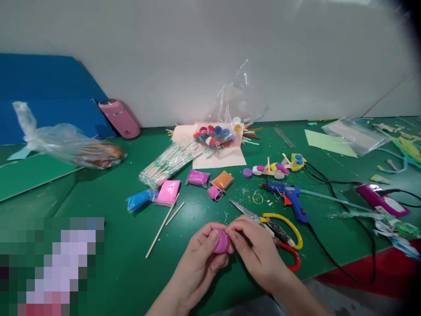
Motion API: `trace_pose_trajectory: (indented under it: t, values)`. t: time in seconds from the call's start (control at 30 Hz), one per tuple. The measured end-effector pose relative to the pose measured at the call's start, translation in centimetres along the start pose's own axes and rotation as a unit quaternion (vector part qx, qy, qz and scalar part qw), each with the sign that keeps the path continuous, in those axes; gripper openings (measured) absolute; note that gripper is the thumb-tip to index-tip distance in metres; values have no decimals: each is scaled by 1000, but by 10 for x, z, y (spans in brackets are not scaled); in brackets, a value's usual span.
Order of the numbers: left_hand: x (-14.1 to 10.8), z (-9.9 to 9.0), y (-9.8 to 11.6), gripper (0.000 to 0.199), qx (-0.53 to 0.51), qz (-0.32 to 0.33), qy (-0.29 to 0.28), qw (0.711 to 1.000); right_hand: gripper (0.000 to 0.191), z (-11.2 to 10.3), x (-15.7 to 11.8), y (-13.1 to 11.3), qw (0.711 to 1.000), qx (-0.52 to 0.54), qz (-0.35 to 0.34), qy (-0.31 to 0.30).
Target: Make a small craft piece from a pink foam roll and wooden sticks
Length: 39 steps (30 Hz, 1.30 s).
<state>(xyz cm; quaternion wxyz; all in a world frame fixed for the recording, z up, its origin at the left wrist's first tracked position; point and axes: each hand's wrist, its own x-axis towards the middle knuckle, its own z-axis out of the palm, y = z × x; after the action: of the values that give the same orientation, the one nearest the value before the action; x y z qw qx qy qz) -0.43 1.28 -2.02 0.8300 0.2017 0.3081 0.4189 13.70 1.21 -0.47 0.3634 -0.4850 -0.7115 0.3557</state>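
Note:
Between the thumb and fingers of my left hand (200,263) sits a round pink piece that looks like a bottle cap (222,242). My right hand (258,254) is closed in a pinch at the cap's upper right edge; whatever lies between those fingertips is hidden. Partly behind my right hand lie scissors with yellow handles (297,226) and another red handle (294,263). Beyond my hands are packets of soft clay: orange (222,180), purple (198,177), pink (168,192) and blue (140,200). A small torn pink packet (214,192) touches the orange one.
A blue glue gun (289,193) trails its cord rightward near a purple device (383,199). Two wooden sticks (162,226) lie left of my hands. Farther back are bagged sticks (171,162), bagged bottle caps (215,137), joined coloured caps (279,166) and a pink flask (120,118).

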Motion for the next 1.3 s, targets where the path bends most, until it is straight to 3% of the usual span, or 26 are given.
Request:
trace_pose_trajectory:
  t: [0.3,0.63,0.93,0.97,1.03,1.07,1.17,1.23,1.3]
  values:
    - [-2,1,2,22,88,13,102,991,16,-5,-5,4,987,-122,-102,-3]
    - [-3,-1,0,21,92,-40,55,993,14,8,-10,13,969,-187,-155,39]
    - [-10,3,2,31,241,-33,70,967,14,12,-7,20,971,-182,-124,93]
    - [-12,4,-1,33,252,-35,65,965,14,8,-4,22,970,-185,-109,115]
    - [-16,4,-7,39,269,-70,5,960,16,-5,3,26,964,-189,-73,172]
    - [-17,4,-8,40,264,-65,4,962,14,-13,7,27,962,-187,-58,191]
    - [-16,0,-2,36,180,-5,78,981,9,-30,13,27,963,-170,-41,206]
    - [-14,-3,6,36,113,4,48,992,9,-36,13,26,968,-159,-32,191]
    - [-11,-6,13,34,61,11,15,998,13,-38,8,25,980,-155,-4,124]
